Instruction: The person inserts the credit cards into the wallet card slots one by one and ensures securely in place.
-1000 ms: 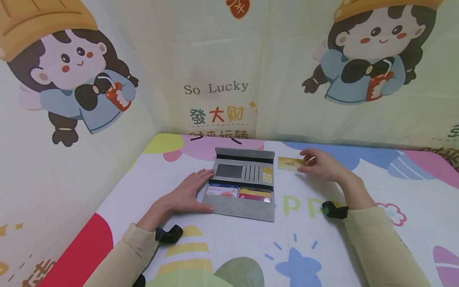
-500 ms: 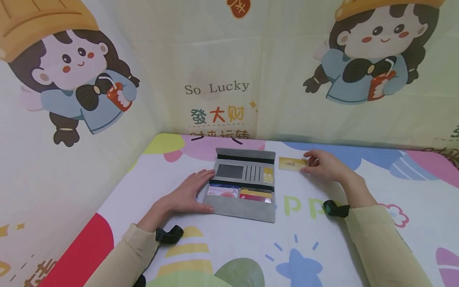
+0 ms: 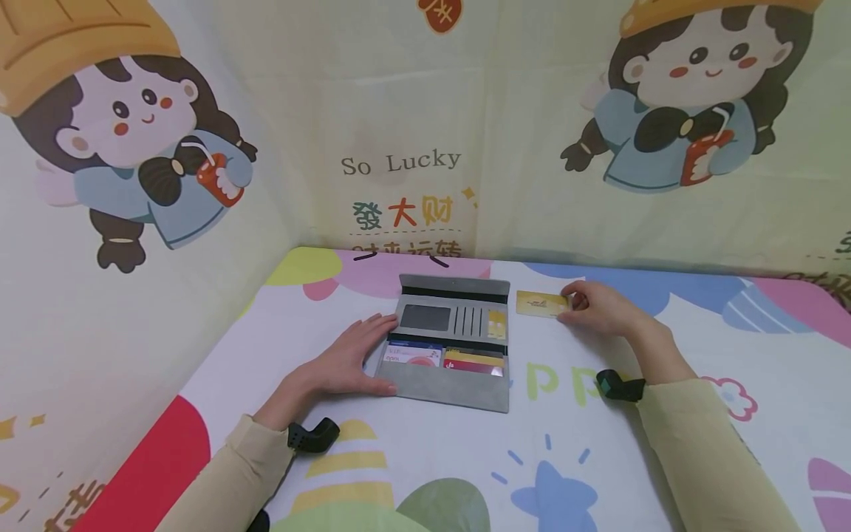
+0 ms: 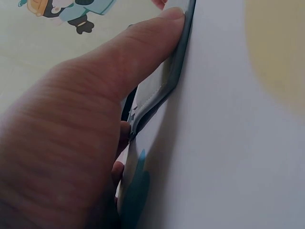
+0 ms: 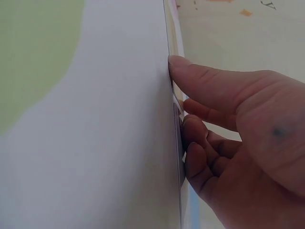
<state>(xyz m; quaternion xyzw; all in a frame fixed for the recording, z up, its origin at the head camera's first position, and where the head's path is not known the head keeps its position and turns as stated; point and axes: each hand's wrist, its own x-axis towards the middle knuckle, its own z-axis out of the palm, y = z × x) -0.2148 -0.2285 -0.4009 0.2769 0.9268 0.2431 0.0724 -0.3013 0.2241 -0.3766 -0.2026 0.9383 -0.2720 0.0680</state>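
A grey wallet (image 3: 452, 391) lies unfolded on the table, with cards in its slots and a dark window panel. My left hand (image 3: 346, 355) rests at the wallet's left side, thumb on the lower flap and fingers stretched along the upper edge. In the left wrist view the thumb (image 4: 143, 45) presses on the wallet's rim (image 4: 162, 90). To the right of the wallet lies a gold card (image 3: 537, 303), flat on the table. My right hand (image 3: 601, 309) pinches its right end between thumb and fingers; in the right wrist view the thumb (image 5: 205, 78) is at the card's edge.
A patterned cloth (image 3: 425, 458) covers the table. Behind it hangs a printed backdrop (image 3: 532, 214) with cartoon figures, and another printed sheet runs along the left side. Black wrist cameras sit on both wrists, such as the left camera (image 3: 314, 436).
The right-hand fingers have closed in on the gold card's right end, with the index fingertip now lower. The card, wallet and left hand stay about where they were.
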